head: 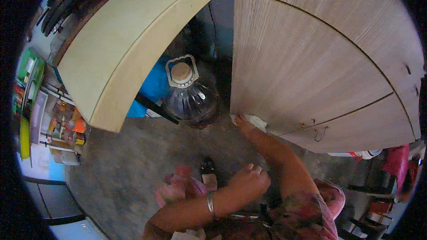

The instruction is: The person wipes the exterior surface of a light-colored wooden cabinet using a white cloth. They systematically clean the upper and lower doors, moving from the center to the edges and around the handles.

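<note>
My right hand reaches out to the bottom corner of a wood-grain cabinet, beside a white cloth or paper at its lower edge. Whether the fingers hold the white piece is not clear. My left hand, with a metal bangle on the wrist, is held before my body with its fingers curled; nothing is seen in it. A large clear plastic jug with a beige cap and a handle stands on the floor left of the cabinet.
A pale yellow panel arches over the upper left. A blue plastic bag lies behind the jug, near a dark bar. Shelves with jars and packets stand far left. Pink cloth hangs at the right. Grey floor spreads between.
</note>
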Tool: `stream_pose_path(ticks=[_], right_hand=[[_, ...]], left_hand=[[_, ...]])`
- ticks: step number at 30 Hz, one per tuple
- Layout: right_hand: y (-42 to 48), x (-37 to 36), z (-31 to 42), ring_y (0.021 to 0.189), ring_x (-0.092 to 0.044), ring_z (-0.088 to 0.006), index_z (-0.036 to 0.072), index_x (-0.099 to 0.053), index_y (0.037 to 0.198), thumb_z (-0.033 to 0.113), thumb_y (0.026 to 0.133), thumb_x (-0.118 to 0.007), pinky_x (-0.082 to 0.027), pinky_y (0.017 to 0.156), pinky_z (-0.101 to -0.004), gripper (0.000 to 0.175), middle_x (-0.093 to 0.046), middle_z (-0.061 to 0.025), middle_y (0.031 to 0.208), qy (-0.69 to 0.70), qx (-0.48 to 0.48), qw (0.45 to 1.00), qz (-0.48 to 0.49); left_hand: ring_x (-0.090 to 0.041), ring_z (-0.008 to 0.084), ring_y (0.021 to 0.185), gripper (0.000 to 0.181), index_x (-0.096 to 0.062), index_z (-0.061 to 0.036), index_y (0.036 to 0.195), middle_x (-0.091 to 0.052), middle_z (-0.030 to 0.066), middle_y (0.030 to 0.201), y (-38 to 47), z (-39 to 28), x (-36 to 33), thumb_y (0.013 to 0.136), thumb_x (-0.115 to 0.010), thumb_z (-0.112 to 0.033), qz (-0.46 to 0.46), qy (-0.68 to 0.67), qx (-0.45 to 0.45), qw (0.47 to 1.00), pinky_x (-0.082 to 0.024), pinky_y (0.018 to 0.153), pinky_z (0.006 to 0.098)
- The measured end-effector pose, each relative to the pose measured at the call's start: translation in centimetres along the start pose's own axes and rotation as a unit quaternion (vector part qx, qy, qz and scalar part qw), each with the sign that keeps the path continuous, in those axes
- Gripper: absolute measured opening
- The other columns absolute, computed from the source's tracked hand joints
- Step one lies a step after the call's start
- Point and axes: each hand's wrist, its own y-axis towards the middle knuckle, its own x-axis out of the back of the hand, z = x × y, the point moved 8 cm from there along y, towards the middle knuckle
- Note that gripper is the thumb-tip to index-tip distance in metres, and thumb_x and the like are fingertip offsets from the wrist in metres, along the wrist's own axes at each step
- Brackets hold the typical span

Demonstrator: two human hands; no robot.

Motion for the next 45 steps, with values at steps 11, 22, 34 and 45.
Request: stream_pose_path(ticks=[11,22,34,45], right_hand=[[-7.2,5.9,-4.2,0.13,-0.037,-0.0371,0.003,-0.066,0.116,0.015,0.08,-0.055,-0.029,0.11,-0.0494,0.04,-0.045,-0.0148,0.138,0.076,-0.082,0.98,-0.163],[-28.9,31.4,-22.7,0.127,-0.042,-0.0325,0.024,-0.063,0.116,0.015,0.079,-0.056,-0.038,0.102,-0.0474,0.038,-0.042,-0.003,0.145,0.014,-0.296,0.899,-0.322],[-12.9,15.4,-13.5,0.134,-0.036,-0.0349,0.012,-0.051,0.135,0.012,0.084,-0.05,-0.03,0.111,-0.0473,0.051,-0.031,-0.0104,0.151,0.408,-0.178,0.858,-0.256],[1.9,2.7,-0.3,0.136,-0.031,-0.0359,-0.001,-0.05,0.134,0.018,0.083,-0.052,-0.023,0.115,-0.0466,0.055,-0.039,-0.017,0.146,-0.007,-0.01,0.998,-0.065]], left_hand=[[-0.063,0.03,0.096,0.014,-0.068,-0.0028,0.085,-0.065,0.0139,0.091,-0.2,0.2,-1.8,0.077,-0.06,-0.009,-0.001,-0.001,0.028,1.0,-0.045,0.096,0.048],[-0.063,0.0306,0.099,0.015,-0.07,-0.0034,0.087,-0.068,0.015,0.095,1.2,0.2,-4.5,0.077,-0.059,-0.007,-0.031,-0.003,0.034,0.999,-0.044,0.097,0.0482],[-0.063,0.0281,0.094,0.014,-0.07,-0.0041,0.084,-0.068,0.0124,0.09,1.2,-1.1,-3.1,0.077,-0.06,-0.009,0.04,0.041,-0.004,0.998,-0.047,0.085,0.0428],[-0.062,0.0283,0.093,0.015,-0.07,-0.0042,0.085,-0.066,0.013,0.089,0.9,0.8,-1.8,0.08,-0.058,-0.012,0.028,-0.035,0.038,0.998,-0.045,0.088,0.0403]])
